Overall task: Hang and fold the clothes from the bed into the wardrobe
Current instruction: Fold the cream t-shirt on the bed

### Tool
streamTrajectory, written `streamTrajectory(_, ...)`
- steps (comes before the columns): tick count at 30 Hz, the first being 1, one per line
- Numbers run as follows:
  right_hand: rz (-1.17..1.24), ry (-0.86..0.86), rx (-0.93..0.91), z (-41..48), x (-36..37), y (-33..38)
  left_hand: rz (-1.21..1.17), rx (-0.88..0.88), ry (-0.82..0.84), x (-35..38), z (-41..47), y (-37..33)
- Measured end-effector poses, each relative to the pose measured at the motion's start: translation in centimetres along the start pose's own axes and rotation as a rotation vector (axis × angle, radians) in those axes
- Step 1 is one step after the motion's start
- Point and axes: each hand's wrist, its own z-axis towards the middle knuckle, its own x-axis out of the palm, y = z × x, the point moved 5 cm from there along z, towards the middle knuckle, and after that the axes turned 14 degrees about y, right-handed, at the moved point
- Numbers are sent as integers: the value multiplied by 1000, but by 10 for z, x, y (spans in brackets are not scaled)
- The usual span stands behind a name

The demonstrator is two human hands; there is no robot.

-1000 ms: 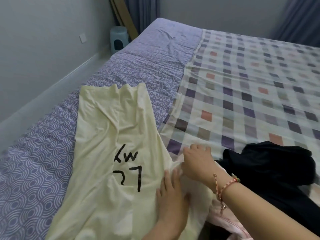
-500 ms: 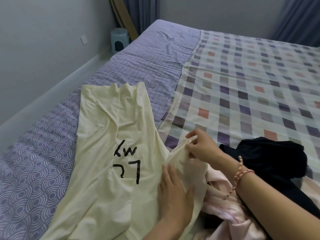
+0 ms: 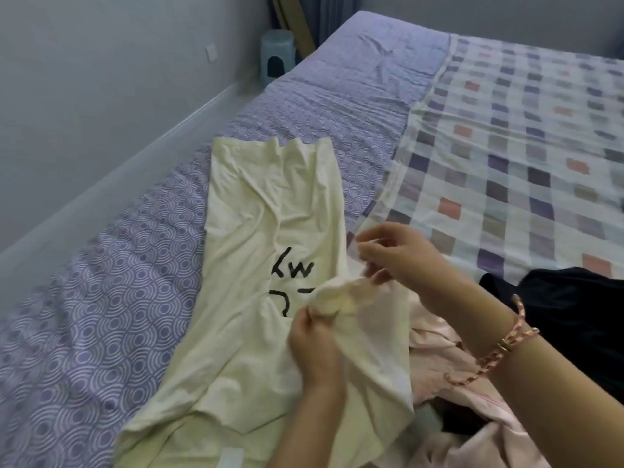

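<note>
Low in the frame's centre, the left hand [image 3: 315, 342] has its fingers curled round a bunch of the cream T-shirt [image 3: 256, 238], which lies spread on the bed [image 3: 101, 315]. Just above, the right hand [image 3: 398, 255] pinches the shirt's edge. Likely a sleeve fold: pull it taut, lay it flat inward, clear of the pink garment [image 3: 439, 342] alongside.
</note>
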Motion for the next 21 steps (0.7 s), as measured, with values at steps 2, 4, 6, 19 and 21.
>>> streamTrajectory(2, -95, -50, 59, 6, -1, -23, -280, -140, 22, -43, 8, -6)
streamTrajectory(4, -186, 31, 125, 12, 18, -51, -308, -220, -44, -90, 18, -6)
streamTrajectory(6, -349, 75, 181, 17, 34, -75, -150, -247, -104, -118, 24, -6)
streamTrajectory(19, -495, -82, 138, 26, 69, -105, 1687, 222, 477, -45, 73, -1)
streamTrajectory(21, -469, -114, 89, 22, 70, -103, 1719, 180, 483, -41, 82, -5)
